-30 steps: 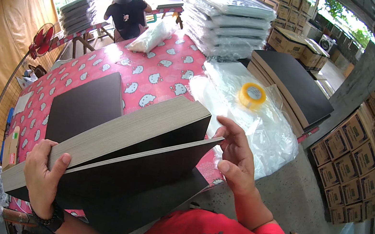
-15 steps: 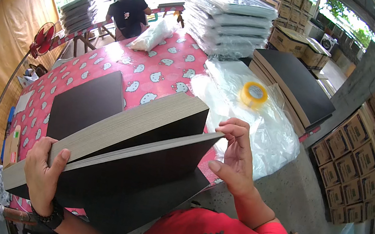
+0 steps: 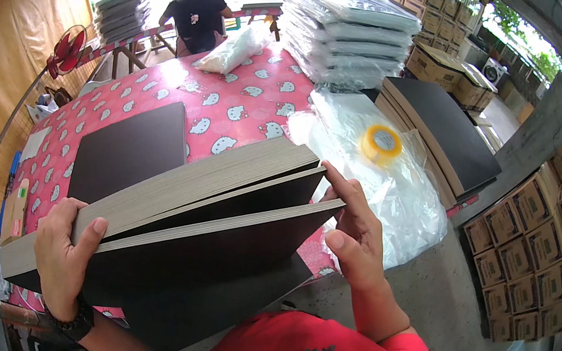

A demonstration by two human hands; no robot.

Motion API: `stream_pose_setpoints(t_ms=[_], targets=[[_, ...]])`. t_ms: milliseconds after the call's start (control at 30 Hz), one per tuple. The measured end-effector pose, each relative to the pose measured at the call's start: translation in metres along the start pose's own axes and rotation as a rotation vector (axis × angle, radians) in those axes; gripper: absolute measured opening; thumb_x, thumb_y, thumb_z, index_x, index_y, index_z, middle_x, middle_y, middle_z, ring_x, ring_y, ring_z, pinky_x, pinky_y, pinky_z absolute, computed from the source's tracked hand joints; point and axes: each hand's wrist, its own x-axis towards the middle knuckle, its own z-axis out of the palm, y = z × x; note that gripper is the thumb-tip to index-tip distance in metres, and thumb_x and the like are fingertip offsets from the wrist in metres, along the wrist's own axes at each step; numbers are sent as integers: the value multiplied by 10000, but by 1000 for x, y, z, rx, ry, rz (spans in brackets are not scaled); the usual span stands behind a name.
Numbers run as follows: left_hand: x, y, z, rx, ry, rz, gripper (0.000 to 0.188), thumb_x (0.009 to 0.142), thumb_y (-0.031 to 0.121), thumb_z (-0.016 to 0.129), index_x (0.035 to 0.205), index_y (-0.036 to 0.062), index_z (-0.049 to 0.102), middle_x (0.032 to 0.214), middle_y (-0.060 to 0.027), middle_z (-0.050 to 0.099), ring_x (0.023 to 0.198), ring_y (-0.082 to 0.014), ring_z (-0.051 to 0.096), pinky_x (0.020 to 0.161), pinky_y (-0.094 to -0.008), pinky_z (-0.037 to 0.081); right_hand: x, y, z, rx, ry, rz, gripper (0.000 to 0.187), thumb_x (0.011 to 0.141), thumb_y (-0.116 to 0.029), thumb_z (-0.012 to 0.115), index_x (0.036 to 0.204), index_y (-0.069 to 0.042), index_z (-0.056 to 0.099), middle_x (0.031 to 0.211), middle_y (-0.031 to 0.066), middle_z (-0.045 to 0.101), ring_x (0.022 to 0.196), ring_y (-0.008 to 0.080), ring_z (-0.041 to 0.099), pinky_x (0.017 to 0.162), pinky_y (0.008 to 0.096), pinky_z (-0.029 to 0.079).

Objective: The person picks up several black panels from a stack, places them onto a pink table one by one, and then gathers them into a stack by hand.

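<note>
- The thick block of black sheets with pale grey cut edges [image 3: 223, 174] is held tilted, long edge up, above the near side of the pink table with a white cartoon-cat print [image 3: 185, 85].
- At the block's left end, the bare left hand [image 3: 66, 252], with a dark bracelet at its wrist, grips it firmly: fingers curl over the grey edges, thumb on the near side.
- At the block's right end, the bare right hand [image 3: 355, 237] is loosely spread, its index fingertip at an upper corner, the front section's corner against its fingers and its thumb standing apart.
- Beyond the block, toward its right, clear plastic bags [image 3: 344, 43] wrap dark flat bundles piled in a tall stack.
- Directly beyond the block, further up the table, lies a plump, pale plastic pouch [image 3: 233, 51]; its contents cannot be made out.
- Well to the block's right, brown cardboard cartons [image 3: 531, 249] are stacked in rows, contents hidden.
- Just right of the block, a yellow-rimmed roll of clear tape [image 3: 374, 153] rests on loose clear plastic film [image 3: 400, 208].
- The block's faces are matt black and its grey edge finely layered; dark wedge-shaped gaps part it into sections, widening toward the right hand.
</note>
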Motion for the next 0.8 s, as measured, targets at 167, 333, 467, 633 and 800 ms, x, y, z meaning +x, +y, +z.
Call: stream_pose_setpoints(t_ms=[167,333,467,633,800], targets=[[1,0,-1,2,-19,-8,443,771,427,523,850,-9,508,768,-162,498,734,-317,477,667,-379,354,1,2,5,82,52,7,707,749,-283,613,1313,14,308,981,46,377,929,129,373,859,243,294],[0,-1,-1,8,-11,-10,440,771,424,526,853,-7,507,773,-162,495,748,-317,478,675,-380,354,3,-3,8,279,62,150,796,725,-363,606,1327,25,258,1034,53,360,990,135,371,898,261,287],[1,0,0,5,-26,-20,433,770,416,530,858,-8,505,773,-163,492,752,-319,477,683,-379,355,7,-1,-1,157,28,132,766,708,-372,605,1301,25,327,1034,51,352,972,131,354,863,243,275],[2,-1,-1,-3,-47,-26,430,771,409,531,864,-10,505,769,-163,492,747,-322,474,683,-378,356,5,3,-4,142,-3,66,703,711,-306,617,1294,1,370,1017,45,344,920,119,335,805,218,276],[1,-4,1,-21,-29,-16,424,768,401,541,861,-11,504,753,-160,486,729,-310,470,667,-370,356,4,0,-1,172,-3,64,694,711,-249,626,1298,9,360,1013,43,347,908,118,339,815,221,281]])
